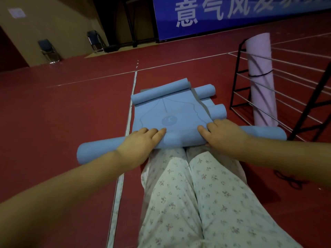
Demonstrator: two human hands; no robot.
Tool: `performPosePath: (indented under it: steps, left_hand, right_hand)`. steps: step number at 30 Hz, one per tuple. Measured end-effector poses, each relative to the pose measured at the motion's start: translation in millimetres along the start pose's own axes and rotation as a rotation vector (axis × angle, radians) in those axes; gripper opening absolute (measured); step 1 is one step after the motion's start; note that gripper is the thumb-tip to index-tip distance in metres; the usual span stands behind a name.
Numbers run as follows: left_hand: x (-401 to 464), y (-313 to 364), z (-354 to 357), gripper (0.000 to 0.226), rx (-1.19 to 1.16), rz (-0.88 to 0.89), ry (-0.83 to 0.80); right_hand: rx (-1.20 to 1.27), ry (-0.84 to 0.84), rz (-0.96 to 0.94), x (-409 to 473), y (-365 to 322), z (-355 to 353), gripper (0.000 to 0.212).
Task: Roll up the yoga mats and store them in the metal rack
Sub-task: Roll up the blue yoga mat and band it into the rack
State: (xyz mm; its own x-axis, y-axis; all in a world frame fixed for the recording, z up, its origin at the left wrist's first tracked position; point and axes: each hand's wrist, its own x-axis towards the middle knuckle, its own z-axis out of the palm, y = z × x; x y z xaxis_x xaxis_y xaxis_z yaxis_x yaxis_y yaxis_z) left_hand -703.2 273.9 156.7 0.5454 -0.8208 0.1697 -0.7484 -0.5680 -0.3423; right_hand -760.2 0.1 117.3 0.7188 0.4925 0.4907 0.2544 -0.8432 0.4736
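Both hands curled on blue mat roll (179,140), left hand (141,142), right hand (223,133), more blue rolls (206,99) beyond, pink mat (261,77) upright in metal rack (240,83), right.

A person with two bare forearms, no sleeves showing, and a left hand (141,142) and right hand (223,134) without rings or gloves. They wear loose white trousers (193,203) printed all over with small pinkish flower sprigs.
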Motion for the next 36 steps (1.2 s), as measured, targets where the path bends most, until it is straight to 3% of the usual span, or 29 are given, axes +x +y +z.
performPosePath:
  steps: [2,6,9,15,19,22,28,32,36]
  left_hand:
    - [0,-1,-8,0.075,0.043,-0.014,-0.054]
    - [-26,11,-18,0.089,0.070,0.108,0.058]
    - [-54,39,-10,0.080,0.009,0.171,0.121]
    - [-98,78,7,0.069,-0.052,0.140,0.100]
    - [-93,84,21,0.079,-0.150,0.075,0.028]
    - [-86,84,16,0.071,-0.134,0.067,0.024]
    - [-73,91,12,0.058,-0.125,0.051,0.107]
    - [-66,94,12,0.064,-0.193,-0.011,0.085]
    - [-62,93,5,0.047,-0.312,0.013,0.121]
  right_hand:
    - [-0.029,-0.009,-0.043,2,7,-12,0.061]
    - [0.056,0.001,-0.038,-26,-7,-31,0.055]
    - [0.124,-0.005,-0.041,-61,-29,-42,0.040]
    - [0.222,-0.142,-0.051,-101,-58,-66,0.046]
    - [0.246,-0.260,-0.031,-93,-58,-66,0.056]
    - [0.295,-0.348,-0.045,-83,-50,-65,0.055]
    - [0.310,-0.679,-0.053,-56,-49,-81,0.051]
    - [0.355,-0.816,-0.037,-46,-41,-79,0.057]
    - [0.523,-0.945,0.025,-36,-36,-84,0.059]
